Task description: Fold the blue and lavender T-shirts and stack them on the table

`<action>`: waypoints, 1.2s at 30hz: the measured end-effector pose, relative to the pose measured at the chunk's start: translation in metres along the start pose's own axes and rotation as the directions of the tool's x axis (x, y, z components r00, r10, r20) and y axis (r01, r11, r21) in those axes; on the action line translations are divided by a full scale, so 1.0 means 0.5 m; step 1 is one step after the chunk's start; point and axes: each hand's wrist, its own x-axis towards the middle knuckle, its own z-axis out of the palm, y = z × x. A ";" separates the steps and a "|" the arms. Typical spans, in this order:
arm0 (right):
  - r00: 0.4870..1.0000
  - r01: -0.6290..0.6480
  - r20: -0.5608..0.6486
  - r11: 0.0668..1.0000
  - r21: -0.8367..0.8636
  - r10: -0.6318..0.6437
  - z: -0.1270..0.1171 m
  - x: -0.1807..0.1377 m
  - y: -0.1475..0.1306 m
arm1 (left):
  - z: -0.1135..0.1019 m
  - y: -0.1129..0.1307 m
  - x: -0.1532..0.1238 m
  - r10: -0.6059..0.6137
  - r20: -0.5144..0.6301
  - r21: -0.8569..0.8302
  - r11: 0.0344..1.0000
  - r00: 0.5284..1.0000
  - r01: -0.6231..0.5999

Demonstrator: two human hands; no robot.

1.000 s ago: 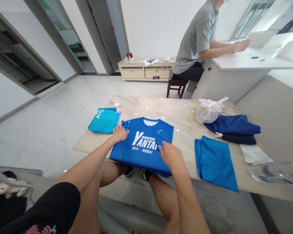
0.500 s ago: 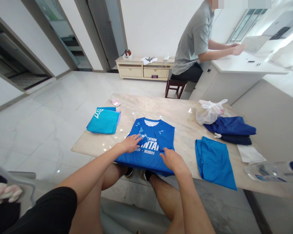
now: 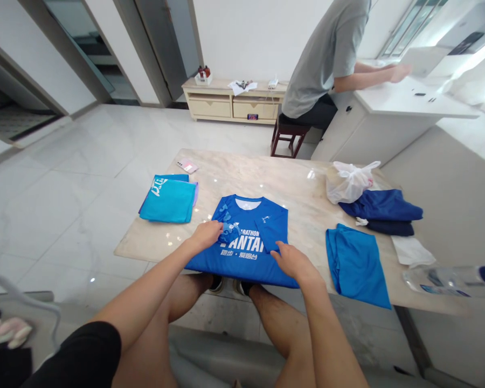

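Left hand (image 3: pixel 205 237) closes narrowly on a bunched sleeve (image 3: pixel 228 233) of a royal-blue marathon T-shirt (image 3: pixel 242 264), which lies face up at the near edge of a marble tabletop (image 3: pixel 295 188). Right hand (image 3: pixel 293 261) has its fingers at a folded-over flap (image 3: pixel 275 231); I can't tell whether they pinch it or merely touch it. The shirt's hem sits right at the table edge above the person's knees, so a hard tug could drag it over. A narrow hold on slippery fabric could also lose the sleeve, letting the flap spring open.

Just past the left hand lies a folded cyan shirt (image 3: pixel 168 200), close enough for a wide sweep to knock it askew, with a pink card (image 3: pixel 187 166) beyond. To the right are a folded blue garment (image 3: pixel 358 267), navy clothes (image 3: pixel 381 206) and a white plastic bag (image 3: pixel 348 182). Farther off, a seated co-worker (image 3: pixel 315 59) reaches across a white counter (image 3: pixel 412 102).
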 end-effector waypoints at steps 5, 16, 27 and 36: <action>1.000 0.023 0.005 1.000 0.002 -0.023 0.009 0.015 -0.013 | 0.020 0.023 -0.001 0.009 0.097 -0.078 0.997 0.995 -0.002; 0.999 0.023 0.035 1.000 0.006 -0.023 0.011 0.014 -0.010 | 0.031 0.043 0.014 -0.008 -0.003 -0.144 0.990 1.000 0.008; 0.999 0.036 0.025 0.999 0.025 -0.037 0.005 0.020 -0.033 | 0.002 0.027 0.050 -0.085 -0.065 -0.269 0.961 0.994 0.064; 0.999 0.020 0.035 1.000 0.015 -0.021 0.008 0.028 -0.034 | -0.001 0.028 0.067 -0.120 -0.294 -0.446 0.895 0.948 -0.025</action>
